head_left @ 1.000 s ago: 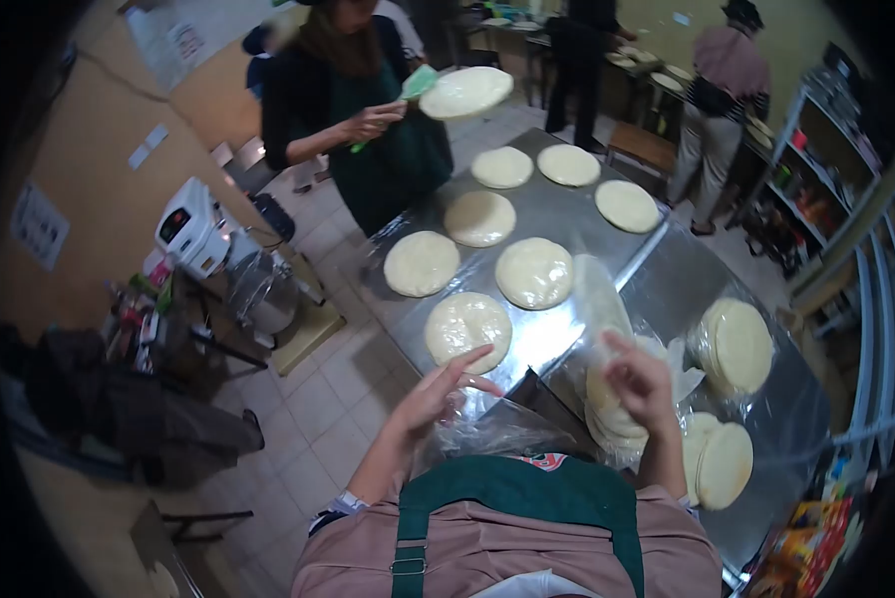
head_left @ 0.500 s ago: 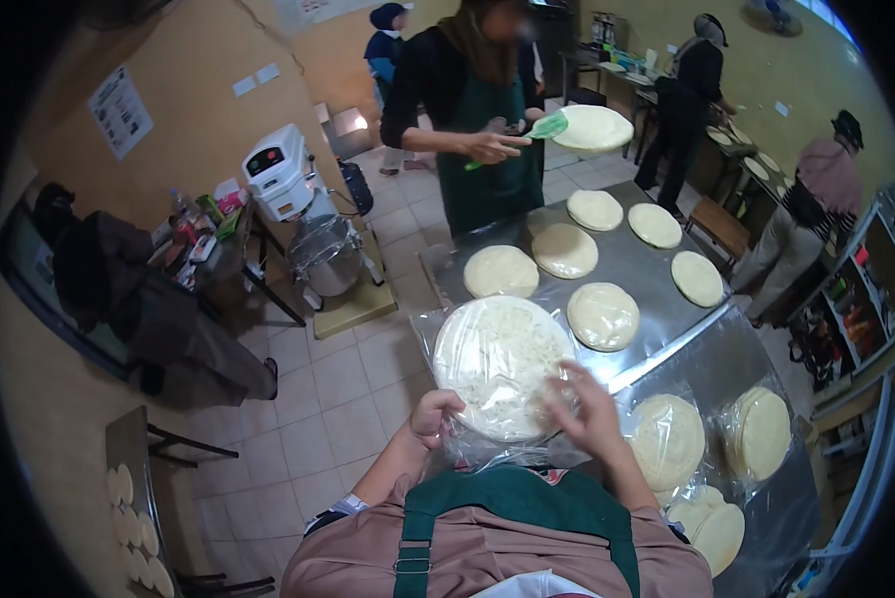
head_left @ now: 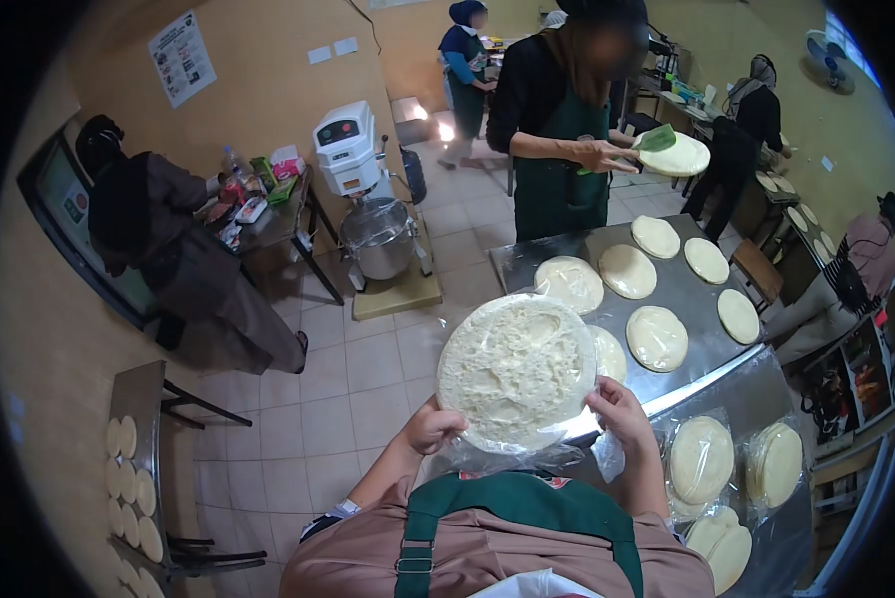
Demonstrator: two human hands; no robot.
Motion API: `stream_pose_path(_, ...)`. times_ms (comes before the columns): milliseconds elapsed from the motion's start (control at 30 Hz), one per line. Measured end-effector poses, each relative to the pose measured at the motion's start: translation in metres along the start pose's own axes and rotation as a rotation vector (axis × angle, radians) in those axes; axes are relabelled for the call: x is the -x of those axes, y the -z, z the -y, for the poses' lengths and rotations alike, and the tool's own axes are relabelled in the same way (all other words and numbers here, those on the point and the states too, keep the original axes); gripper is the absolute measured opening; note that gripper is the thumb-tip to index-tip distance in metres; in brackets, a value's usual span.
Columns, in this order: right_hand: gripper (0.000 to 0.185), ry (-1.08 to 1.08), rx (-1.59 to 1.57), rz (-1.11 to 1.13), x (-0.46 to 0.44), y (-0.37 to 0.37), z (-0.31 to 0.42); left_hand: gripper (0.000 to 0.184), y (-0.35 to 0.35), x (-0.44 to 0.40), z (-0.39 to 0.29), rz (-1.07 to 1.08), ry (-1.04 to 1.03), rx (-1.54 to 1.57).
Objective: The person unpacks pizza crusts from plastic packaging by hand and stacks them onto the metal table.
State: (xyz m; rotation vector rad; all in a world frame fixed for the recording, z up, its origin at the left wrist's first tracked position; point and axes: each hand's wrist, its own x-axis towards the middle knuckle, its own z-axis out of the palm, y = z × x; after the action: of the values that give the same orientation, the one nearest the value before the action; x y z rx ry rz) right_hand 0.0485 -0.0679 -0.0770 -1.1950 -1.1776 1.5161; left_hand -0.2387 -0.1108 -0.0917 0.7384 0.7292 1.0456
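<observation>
Metal tbl: flat rds | adj. tbl: bagged rds | side tbl: pale discs, rows

Landmark: mixer, white head, metal bowl beneath; stands on pale yellow base. Tiled floor around base. Side table just left of mixer, bearing bottle and colored packets. Person in dark clothing left of mixer, beyond side table, one arm toward the packets. Printed poster on wall, upper left of mixer; two white wall plates above it. Dark blue container just right of mixer. Wall fan high, far right of mixer.
</observation>
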Motion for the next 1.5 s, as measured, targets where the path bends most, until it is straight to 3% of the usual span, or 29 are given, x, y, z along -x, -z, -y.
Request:
stream_pose_path(33,0.032,-0.112,-0.067,0.057,0.001,-0.002,0.0,0.053,0.002,0.004,-0.003,-0.003,-0.002,0.001)
stream_pose_path(67,0.02,-0.087,-0.111,0.017,0.002,-0.008,-0.002,0.052,0.005,0.009,-0.009,-0.043,0.065,-0.071)
stream_pose_path(100,0.02,-0.088,-0.11,0.018,0.001,-0.012,-0.006,0.051,0.008,0.014,-0.014,-0.083,0.133,-0.143)
stream_pose_path(233,0.013,-0.042,-0.18,-0.083,0.0,-0.031,-0.02,0.034,0.019,0.024,-0.008,-0.194,0.004,-0.041)
stream_pose_path(300,0.014,0.171,-0.028,-0.293,0.003,-0.054,-0.022,0.051,0.039,0.026,-0.001,-0.137,0.063,0.083)
stream_pose_path(367,0.016,0.235,0.053,-0.354,0.004,-0.073,-0.026,0.048,0.047,0.029,0.003,-0.141,0.064,0.133)
stream_pose_path(433,0.016,0.442,0.407,-0.499,0.003,-0.094,-0.037,0.045,0.047,0.034,0.001,-0.149,0.07,0.185)
stream_pose_path(500,0.012,0.675,0.702,-0.432,0.009,-0.122,-0.033,0.036,0.045,0.041,-0.007,-0.251,0.146,0.156)
stream_pose_path(700,0.008,0.71,0.932,-0.28,0.02,-0.166,-0.038,0.042,0.084,0.055,-0.002,-0.231,0.213,0.243)
stream_pose_path(767,0.008,0.933,1.064,-0.136,0.026,-0.182,-0.037,0.043,0.084,0.056,-0.005,-0.219,0.241,0.272)
stream_pose_path(800,0.008,0.924,1.064,-0.138,0.028,-0.187,-0.035,0.044,0.084,0.057,-0.008,-0.209,0.265,0.304)
stream_pose_path(867,0.011,0.907,0.732,0.323,0.028,-0.193,-0.028,0.043,0.095,0.055,-0.007,-0.161,0.329,0.395)
stream_pose_path(900,0.011,0.906,0.733,0.324,0.028,-0.184,-0.022,0.043,0.099,0.055,-0.009,-0.11,0.38,0.486)
stream_pose_path(967,0.014,0.479,-0.481,0.54,0.029,-0.154,-0.005,0.043,0.117,0.057,-0.005,-0.126,0.408,0.511)
stream_pose_path(1033,0.014,0.376,-0.94,0.501,0.032,-0.15,0.017,0.042,0.152,0.047,0.018,0.542,0.441,0.997)
stream_pose_path(1067,0.012,0.392,-0.951,0.556,0.029,-0.15,0.014,0.046,0.127,0.05,0.012,-0.144,0.332,0.445)
stream_pose_path(1100,0.012,0.392,-0.946,0.553,0.032,-0.15,0.013,0.046,0.129,0.048,0.012,-0.139,0.334,0.448)
stream_pose_path(1167,0.012,0.395,-0.477,0.46,0.038,-0.156,0.016,0.064,0.129,0.042,0.007,0.585,0.406,1.108)
stream_pose_path(1200,0.01,0.425,-0.388,0.473,0.038,-0.163,0.014,0.064,0.125,0.044,0.004,0.59,0.409,1.106)
stream_pose_path(1267,0.011,0.465,-0.153,0.421,0.037,-0.176,0.005,0.081,0.113,0.051,-0.006,0.134,0.299,0.951)
stream_pose_path(1300,0.012,0.498,-0.087,0.396,0.036,-0.183,-0.001,0.081,0.107,0.052,-0.009,0.139,0.305,0.949)
stream_pose_path(1367,0.014,0.429,0.206,0.431,0.035,-0.187,-0.011,0.083,0.096,0.054,-0.016,0.211,0.262,0.624)
stream_pose_path(1400,0.013,0.377,0.398,0.384,0.04,-0.192,-0.012,0.067,0.078,0.052,-0.016,-0.031,0.336,0.426)
stream_pose_path(1433,0.013,0.401,0.546,0.435,0.043,-0.195,-0.01,0.067,0.073,0.045,-0.014,-0.034,0.339,0.431)
stream_pose_path(1500,0.013,0.392,0.528,0.541,0.047,-0.199,-0.026,0.044,0.067,0.034,-0.007,0.004,0.362,-0.223)
